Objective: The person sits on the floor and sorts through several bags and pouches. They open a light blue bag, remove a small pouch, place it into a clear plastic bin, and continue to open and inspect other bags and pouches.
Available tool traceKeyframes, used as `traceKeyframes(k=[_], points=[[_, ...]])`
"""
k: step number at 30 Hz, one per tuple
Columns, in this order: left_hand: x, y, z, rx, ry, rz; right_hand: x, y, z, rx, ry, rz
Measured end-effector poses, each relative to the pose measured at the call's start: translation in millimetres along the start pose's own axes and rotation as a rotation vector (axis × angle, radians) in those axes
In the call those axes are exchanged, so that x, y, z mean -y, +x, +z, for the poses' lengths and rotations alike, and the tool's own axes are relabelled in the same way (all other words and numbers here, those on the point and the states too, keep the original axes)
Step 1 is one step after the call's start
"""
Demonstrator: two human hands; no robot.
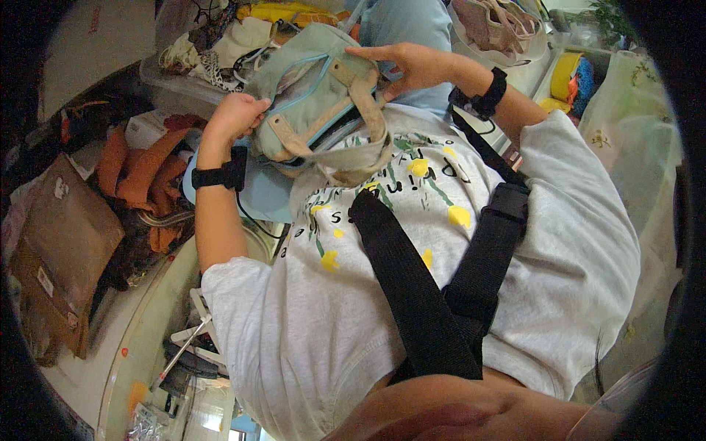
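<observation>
A pale blue-green fabric bag point(309, 93) with beige straps and light blue zippers lies tilted over my lap, against my shirt. Its upper zipper is partly undone, showing a gap. At the bag's left edge, near the zipper's end, my left hand point(242, 113) pinches the fabric between thumb and curled fingers. My right hand point(405, 69) grips the far right side, index finger stretched along the top and thumb by the side edge. The beige strap loop point(369, 160) hangs towards my chest.
A clear plastic bin point(182, 82) of mixed items stands beyond the bag. Left are orange straps point(140, 165) and a brown package point(71, 237). A white fabric basket point(496, 38) holds pinkish cloth; near it, a container holds a yellow roll point(565, 74).
</observation>
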State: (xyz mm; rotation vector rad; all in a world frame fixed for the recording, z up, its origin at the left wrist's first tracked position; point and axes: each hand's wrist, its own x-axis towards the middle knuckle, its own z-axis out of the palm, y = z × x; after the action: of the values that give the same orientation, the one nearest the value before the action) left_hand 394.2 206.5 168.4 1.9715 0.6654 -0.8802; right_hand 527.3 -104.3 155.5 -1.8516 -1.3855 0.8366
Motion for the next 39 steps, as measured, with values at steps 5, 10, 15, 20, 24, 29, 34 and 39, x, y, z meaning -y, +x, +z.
traceKeyframes(k=[5, 10, 15, 20, 24, 29, 34, 39], points=[[-20.5, 5.2, -3.9, 0.019, 0.051, -0.111, -3.7, -3.0, 20.1, -0.141, 0.116, -0.071], [-55.3, 21.1, -1.6, 0.090, 0.386, -0.017, -2.9, 1.4, 25.6, -0.214, -0.003, -0.120], [-72.6, 15.7, -15.0, 0.111, 0.239, -0.134, 1.9, 3.5, 34.8, -0.243, 0.024, 0.000], [-81.2, 15.9, -14.8, 0.117, 0.144, -0.095, 6.5, 7.1, 43.6, -0.332, -0.054, -0.141], [-99.9, 25.2, -0.8, 0.084, 0.239, -0.026, 8.2, 14.0, 50.3, -0.341, -0.084, -0.157], [-128.6, 35.0, 27.8, 0.128, 0.382, 0.075, 6.3, 17.4, 48.3, -0.372, -0.147, -0.184], [-130.2, 29.9, 11.6, 0.133, 0.370, 0.066, 9.3, 15.3, 49.4, -0.371, -0.099, -0.141], [-118.8, 31.8, 0.7, 0.129, 0.258, 0.029, 11.6, 11.5, 54.7, -0.472, -0.049, -0.115]])
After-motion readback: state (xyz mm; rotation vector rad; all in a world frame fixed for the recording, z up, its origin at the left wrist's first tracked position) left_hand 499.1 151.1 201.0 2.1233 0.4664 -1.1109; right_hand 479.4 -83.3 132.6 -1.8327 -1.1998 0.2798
